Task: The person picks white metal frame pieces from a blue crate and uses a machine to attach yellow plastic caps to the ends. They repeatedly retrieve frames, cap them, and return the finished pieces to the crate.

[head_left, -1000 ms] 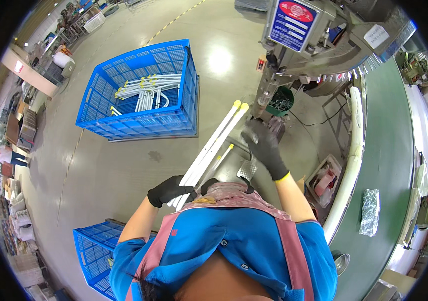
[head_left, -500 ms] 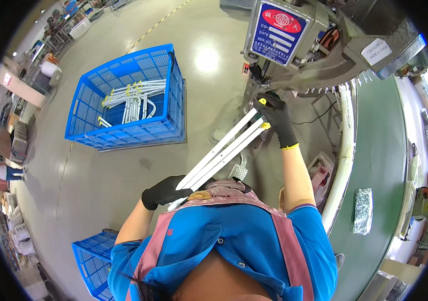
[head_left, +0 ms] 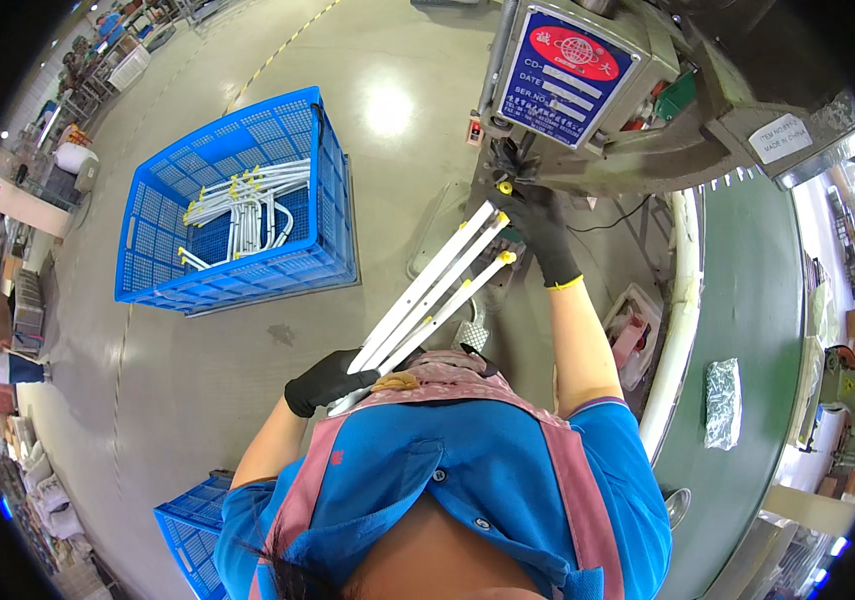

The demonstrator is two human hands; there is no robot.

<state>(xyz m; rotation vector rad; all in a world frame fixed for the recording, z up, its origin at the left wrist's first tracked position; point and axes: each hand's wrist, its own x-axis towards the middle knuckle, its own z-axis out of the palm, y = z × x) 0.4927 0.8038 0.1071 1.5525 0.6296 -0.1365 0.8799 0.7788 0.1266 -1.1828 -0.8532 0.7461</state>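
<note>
Several long white tubes [head_left: 412, 305] slant up from my waist toward the machine, some with yellow end pieces [head_left: 506, 258] and small dark holes along them. My left hand [head_left: 327, 383], in a black glove, is closed round their lower ends in front of the apron. My right hand [head_left: 539, 222], gloved in black with a yellow cuff, is closed on the upper end of the leftmost tube. A yellow ring-like tip [head_left: 505, 188] shows at its fingers, just below the dark working head of a grey machine [head_left: 637, 160]. The right fingers are partly hidden.
A blue mesh crate [head_left: 337, 225] on the left floor holds several white tubes with yellow ends. Another blue crate [head_left: 182, 530] stands at lower left. On the right runs a green table [head_left: 747, 300] with a clear plastic bag [head_left: 722, 405]. A metal pedal [head_left: 472, 335] lies below the tubes.
My right hand and the tubes' upper ends have shifted slightly up and left toward the machine head. The tubes are fanned further apart. The whole view has shifted a little.
</note>
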